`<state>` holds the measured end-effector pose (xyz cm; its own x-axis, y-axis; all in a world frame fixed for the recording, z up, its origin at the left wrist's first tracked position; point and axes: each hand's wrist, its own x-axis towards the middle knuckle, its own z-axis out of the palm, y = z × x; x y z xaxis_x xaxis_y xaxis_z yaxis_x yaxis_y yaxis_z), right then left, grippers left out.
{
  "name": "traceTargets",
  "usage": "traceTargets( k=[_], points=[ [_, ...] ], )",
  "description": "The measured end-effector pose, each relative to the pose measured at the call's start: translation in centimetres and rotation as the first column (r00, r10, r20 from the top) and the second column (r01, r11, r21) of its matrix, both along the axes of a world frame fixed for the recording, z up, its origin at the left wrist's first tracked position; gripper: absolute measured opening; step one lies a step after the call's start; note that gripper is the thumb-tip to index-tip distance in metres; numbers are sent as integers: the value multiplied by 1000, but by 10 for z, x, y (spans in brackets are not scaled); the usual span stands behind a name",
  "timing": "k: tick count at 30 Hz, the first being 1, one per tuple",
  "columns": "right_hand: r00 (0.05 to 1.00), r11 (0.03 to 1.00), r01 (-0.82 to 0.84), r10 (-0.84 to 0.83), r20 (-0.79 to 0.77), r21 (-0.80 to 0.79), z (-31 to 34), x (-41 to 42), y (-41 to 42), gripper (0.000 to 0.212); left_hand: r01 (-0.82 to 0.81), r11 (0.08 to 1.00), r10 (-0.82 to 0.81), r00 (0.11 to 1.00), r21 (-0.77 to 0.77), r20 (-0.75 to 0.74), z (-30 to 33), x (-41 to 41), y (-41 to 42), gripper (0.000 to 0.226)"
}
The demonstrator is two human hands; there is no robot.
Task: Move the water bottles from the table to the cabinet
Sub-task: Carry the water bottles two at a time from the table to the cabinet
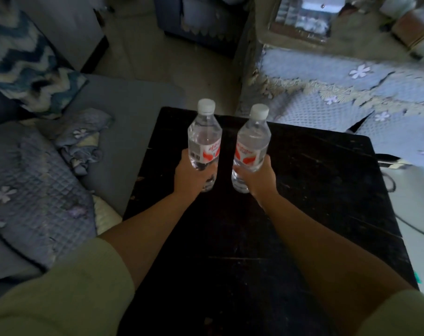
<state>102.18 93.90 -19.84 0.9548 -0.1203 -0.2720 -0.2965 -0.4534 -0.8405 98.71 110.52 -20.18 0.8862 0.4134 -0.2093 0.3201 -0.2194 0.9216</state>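
Two clear water bottles with white caps and red-and-white labels stand upright side by side over the dark wooden table (pixel 315 190). My left hand (pixel 189 178) is wrapped around the lower half of the left bottle (pixel 204 134). My right hand (pixel 260 179) grips the lower half of the right bottle (pixel 253 139). Whether the bottle bases touch the tabletop I cannot tell. No cabinet is clearly identifiable in view.
A grey sofa (pixel 123 122) with quilted blue covers and a zigzag cushion (pixel 24 64) lies to the left of the table. Another seat with a floral blue cover (pixel 351 93) is at the right. Bare floor (pixel 157 57) runs beyond the table's far edge.
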Motion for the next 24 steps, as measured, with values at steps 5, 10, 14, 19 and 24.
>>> traceTargets(
  k=[5, 10, 14, 19, 24],
  points=[
    [1000, 1000, -18, 18, 1, 14, 18, -40, -30, 65, 16, 999, -16, 1000, 37, -13, 15, -43, -12, 66],
    [999, 1000, -3, 2, 49, 11, 49, -77, -67, 70, 58, 996, -61, 997, 62, 46, 44, -73, -39, 62],
    [996, 999, 31, -30, 87, -11, 74, -113, -109, 71, 114, 989, -123, 988, 94, 94, 69, -93, -80, 60],
    [985, 991, 129, -123, 119, -45, 94, -163, -175, 70, 249, 959, -266, 955, 135, 129, 95, -128, -148, 57],
    [959, 962, 255, -238, 156, -98, 100, -211, -241, 66, 396, 896, -426, 896, 201, 130, 106, -158, -210, 56]
  ],
)
